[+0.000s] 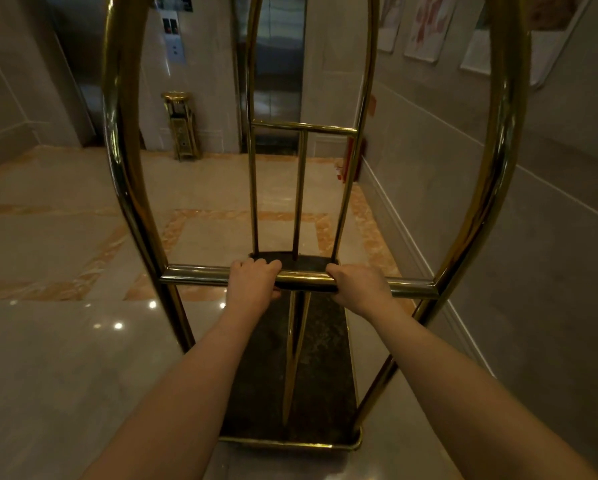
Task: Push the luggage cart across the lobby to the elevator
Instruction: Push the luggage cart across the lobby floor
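A brass luggage cart [128,188] with tall arched tubes fills the view, its dark carpeted deck [322,386] bare of bags. My left hand [254,284] and my right hand [358,287] are both wrapped over its horizontal handle bar [195,276], close together near the middle. Straight ahead, beyond the cart's far arch, stands the elevator [278,64] with shut metal doors. Its call panel [175,50] is on the wall to the left of the doors.
A brass ashtray bin [183,126] stands against the wall left of the elevator. A wall with framed pictures [429,29] runs close along the cart's right side. Something red [351,161] sits in the far right corner. Glossy marble floor [65,358] spreads to the left.
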`<action>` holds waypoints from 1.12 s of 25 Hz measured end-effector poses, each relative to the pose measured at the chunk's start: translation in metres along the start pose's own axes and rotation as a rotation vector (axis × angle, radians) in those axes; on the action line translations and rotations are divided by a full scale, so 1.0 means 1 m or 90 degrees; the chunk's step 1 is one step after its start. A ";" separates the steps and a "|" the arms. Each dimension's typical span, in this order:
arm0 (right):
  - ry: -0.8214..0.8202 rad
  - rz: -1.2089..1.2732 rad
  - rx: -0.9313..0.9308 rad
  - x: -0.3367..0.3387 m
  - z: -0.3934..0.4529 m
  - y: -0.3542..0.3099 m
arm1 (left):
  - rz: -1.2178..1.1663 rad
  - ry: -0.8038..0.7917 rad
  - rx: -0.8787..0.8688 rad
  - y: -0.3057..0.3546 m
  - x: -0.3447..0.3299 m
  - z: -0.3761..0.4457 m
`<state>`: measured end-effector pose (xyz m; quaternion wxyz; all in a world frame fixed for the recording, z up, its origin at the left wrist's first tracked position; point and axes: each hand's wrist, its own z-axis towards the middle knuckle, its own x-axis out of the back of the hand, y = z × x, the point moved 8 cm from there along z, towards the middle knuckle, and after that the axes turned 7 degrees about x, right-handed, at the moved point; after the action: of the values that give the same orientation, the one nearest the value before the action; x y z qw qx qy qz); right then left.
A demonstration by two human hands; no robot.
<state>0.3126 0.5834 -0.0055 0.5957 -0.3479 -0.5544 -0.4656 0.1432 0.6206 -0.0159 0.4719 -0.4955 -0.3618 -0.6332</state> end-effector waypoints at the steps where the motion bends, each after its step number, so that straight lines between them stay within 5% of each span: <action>1: 0.000 -0.006 0.005 -0.002 0.010 0.005 | 0.003 -0.005 0.005 -0.001 -0.002 0.011; 28: -0.023 0.011 0.013 -0.070 0.341 0.206 | -0.023 -0.061 -0.021 -0.040 -0.104 0.393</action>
<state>0.3946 0.9792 -0.0045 0.5929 -0.3548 -0.5671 -0.4483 0.2237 1.0207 -0.0190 0.4340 -0.5263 -0.3825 -0.6232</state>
